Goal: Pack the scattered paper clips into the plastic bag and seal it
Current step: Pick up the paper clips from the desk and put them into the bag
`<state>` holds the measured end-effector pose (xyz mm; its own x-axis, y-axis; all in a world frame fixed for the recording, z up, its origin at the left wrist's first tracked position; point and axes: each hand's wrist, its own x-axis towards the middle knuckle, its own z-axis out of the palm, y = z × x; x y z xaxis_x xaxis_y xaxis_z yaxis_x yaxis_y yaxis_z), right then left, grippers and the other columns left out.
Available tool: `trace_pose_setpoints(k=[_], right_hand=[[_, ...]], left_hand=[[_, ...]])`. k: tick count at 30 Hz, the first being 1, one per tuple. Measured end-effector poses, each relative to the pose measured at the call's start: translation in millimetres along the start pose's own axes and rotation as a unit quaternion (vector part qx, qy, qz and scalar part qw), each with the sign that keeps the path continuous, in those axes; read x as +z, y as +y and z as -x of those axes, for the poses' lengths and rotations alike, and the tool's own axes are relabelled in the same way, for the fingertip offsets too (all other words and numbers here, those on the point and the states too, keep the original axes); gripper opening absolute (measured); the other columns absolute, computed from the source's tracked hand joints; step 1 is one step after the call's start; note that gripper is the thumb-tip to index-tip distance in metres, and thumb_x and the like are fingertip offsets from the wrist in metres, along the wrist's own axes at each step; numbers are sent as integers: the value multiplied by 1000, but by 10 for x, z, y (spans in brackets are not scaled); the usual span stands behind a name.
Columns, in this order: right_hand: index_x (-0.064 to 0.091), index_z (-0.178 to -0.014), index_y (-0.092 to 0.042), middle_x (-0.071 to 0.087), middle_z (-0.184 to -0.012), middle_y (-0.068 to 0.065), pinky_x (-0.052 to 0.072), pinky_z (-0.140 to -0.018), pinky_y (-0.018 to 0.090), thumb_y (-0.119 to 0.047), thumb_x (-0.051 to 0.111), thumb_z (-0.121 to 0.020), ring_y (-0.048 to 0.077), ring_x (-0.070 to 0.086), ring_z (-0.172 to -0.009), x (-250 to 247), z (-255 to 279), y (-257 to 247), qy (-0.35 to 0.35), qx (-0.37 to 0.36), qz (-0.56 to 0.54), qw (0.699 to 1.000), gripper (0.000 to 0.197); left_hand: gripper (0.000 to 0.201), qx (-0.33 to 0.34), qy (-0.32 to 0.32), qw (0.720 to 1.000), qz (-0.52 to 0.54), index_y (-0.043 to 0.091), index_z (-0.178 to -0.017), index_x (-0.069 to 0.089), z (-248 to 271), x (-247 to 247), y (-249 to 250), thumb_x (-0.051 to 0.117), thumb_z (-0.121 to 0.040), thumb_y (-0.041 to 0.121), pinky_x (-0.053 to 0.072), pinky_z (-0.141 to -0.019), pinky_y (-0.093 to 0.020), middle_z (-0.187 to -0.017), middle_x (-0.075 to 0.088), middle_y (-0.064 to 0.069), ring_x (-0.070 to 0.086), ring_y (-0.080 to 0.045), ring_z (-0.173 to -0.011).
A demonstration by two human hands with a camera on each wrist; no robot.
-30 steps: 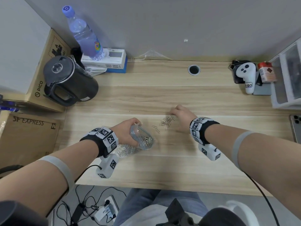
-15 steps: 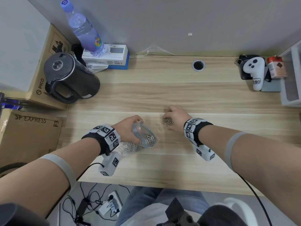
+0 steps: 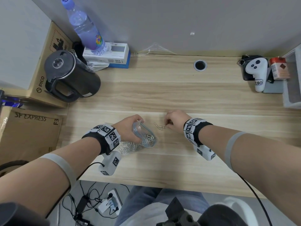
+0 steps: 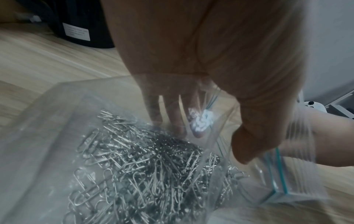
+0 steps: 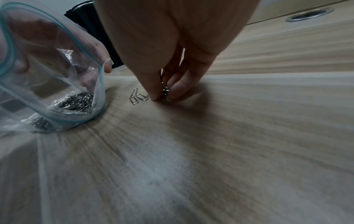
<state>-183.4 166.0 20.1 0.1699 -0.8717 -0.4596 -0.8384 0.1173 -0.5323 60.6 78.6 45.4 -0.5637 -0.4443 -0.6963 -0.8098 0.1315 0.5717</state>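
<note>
A clear plastic bag [image 3: 143, 136] with a teal zip rim lies on the wooden desk, its mouth open toward the right and many silver paper clips [image 4: 145, 169] inside. My left hand [image 3: 128, 128] grips the bag's rim [image 4: 275, 174] and holds the mouth open. Just right of it, my right hand [image 3: 172, 119] pinches a small bunch of paper clips [image 5: 165, 91] between thumb and fingers against the desk. A few loose clips [image 3: 158, 126] lie between the hand and the bag [image 5: 57, 84], seen again as loose clips [image 5: 137, 97] beside my thumb.
A black kettle [image 3: 68, 75] stands at the back left by a water bottle [image 3: 86, 28] on a white box. A cable hole [image 3: 200, 65] is at the back middle. A white controller [image 3: 256, 70], a small carton and a tray stand at the right.
My right hand has slid left across the desk, gathering the scattered clips into its fingers and nearing the bag's mouth. The left hand still holds the bag open.
</note>
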Motion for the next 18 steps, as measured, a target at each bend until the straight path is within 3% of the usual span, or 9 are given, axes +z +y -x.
trace_pose_setpoints(k=[4, 8, 13, 16, 18], right_hand=[[72, -91, -14, 69, -96, 3, 51, -79, 32, -8, 59, -81, 22, 62, -90, 2, 8, -16, 0, 2, -2, 1000, 16], [73, -92, -16, 71, -95, 1, 53, -79, 30, -9, 59, -80, 20, 64, -89, -30, 5, -36, 0, 20, -14, 1000, 20], [74, -84, -16, 64, -73, -9, 56, -77, 28, -9, 64, -78, 11, 61, -73, -110, 13, -151, 8, 23, -81, 996, 14], [76, -82, -15, 63, -70, -14, 54, -75, 23, -8, 69, -76, 8, 63, -70, -135, 3, -322, -3, 4, -142, 990, 12], [76, -83, -17, 65, -72, -17, 52, -74, 18, -9, 73, -76, 4, 63, -71, -126, -9, -505, -23, -16, -185, 982, 11]], left_hand=[[75, 0, -2, 1000, -1, 32, -118, 49, 16, 4, 33, 85, -51, 32, 59, -68, -38, -107, 58, 4, 64, -16, -78], [75, -4, -5, 1000, -4, 33, -118, 49, 39, 2, 59, 85, -52, 32, 61, -70, -46, -106, 60, 2, 68, -23, -79], [75, -5, -5, 1000, -16, 34, -117, 49, 58, -1, 101, 83, -50, 34, 59, -69, -51, -104, 65, -4, 69, -36, -86], [75, 3, 1, 1000, -9, 32, -117, 49, 55, 12, 108, 86, -52, 29, 60, -68, -45, -103, 64, -2, 69, -30, -83], [74, 15, 3, 1000, 3, 27, -117, 50, 44, 22, 104, 91, -56, 20, 57, -64, -32, -101, 65, 1, 68, -17, -79]])
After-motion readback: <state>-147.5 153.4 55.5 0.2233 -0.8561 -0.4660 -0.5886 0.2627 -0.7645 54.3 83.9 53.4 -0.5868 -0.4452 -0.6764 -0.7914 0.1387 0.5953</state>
